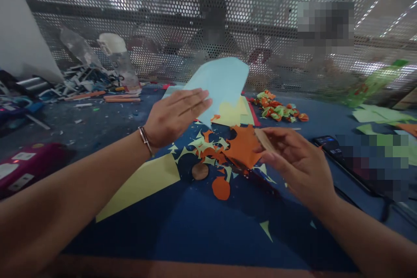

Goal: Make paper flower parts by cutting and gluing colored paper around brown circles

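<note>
My left hand [177, 117] grips a light blue paper sheet [224, 80], fingers over its near side and thumb hidden; the sheet is raised at a tilt above the table. In my right hand [295, 160], between thumb and fingers, is a flat tan piece [264, 141] that looks like wood or card. Just left of that hand lies orange paper [243, 147] with cut-away edges; whether the fingers touch it I cannot tell. Below are a round brown disc [200, 171], a round orange paper cutout [221, 188] and a pile of paper scraps [208, 150]. Yellow paper [146, 184] lies under my left forearm.
A phone [345, 163] with a cable lies at right. Crumpled orange and green paper pieces [280, 110] sit toward the back. At left are a bottle [122, 65], sticks [122, 97] and a magenta case [31, 167]. A perforated metal screen [182, 17] stands behind the table.
</note>
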`<action>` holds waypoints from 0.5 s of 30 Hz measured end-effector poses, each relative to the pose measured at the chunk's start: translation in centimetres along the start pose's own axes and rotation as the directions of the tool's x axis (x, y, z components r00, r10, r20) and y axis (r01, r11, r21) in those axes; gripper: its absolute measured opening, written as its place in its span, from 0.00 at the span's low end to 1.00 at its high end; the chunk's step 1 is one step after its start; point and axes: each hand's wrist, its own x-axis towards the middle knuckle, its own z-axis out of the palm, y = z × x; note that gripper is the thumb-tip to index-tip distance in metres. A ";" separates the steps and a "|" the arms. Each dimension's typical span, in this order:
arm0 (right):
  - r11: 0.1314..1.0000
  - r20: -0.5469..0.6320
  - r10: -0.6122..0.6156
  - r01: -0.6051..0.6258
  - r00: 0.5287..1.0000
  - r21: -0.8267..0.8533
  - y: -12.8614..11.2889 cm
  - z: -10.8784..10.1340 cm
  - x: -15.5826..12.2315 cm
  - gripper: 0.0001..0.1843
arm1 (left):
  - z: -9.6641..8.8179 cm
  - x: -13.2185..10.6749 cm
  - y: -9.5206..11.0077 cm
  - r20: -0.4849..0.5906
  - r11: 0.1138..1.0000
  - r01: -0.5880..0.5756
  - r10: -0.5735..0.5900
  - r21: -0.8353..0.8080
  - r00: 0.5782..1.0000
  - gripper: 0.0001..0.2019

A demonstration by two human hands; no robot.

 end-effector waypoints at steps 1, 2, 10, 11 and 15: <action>0.994 -0.013 0.026 -0.025 1.000 0.110 0.1 0.0 0.0 0.20 | -0.2 -0.2 0.4 -0.025 0.998 -0.056 0.055 -0.040 0.998 0.22; 0.974 -0.019 0.048 -0.043 0.999 0.221 0.2 0.1 0.0 0.20 | -0.4 -0.4 0.8 -0.033 0.994 -0.072 0.070 -0.077 0.997 0.23; 0.840 0.077 0.188 -0.201 0.979 0.504 0.5 0.9 0.6 0.18 | -1.5 -0.5 4.5 0.287 0.763 0.406 -0.296 -0.502 0.911 0.19; 0.843 0.087 0.199 -0.216 0.976 0.493 0.5 0.9 0.7 0.19 | -1.6 -0.4 5.0 0.290 0.747 0.429 -0.321 -0.507 0.902 0.19; 0.847 0.062 0.208 -0.211 0.976 0.488 0.6 1.0 0.9 0.18 | -1.8 -0.2 6.0 0.248 0.845 0.369 -0.291 -0.386 0.924 0.18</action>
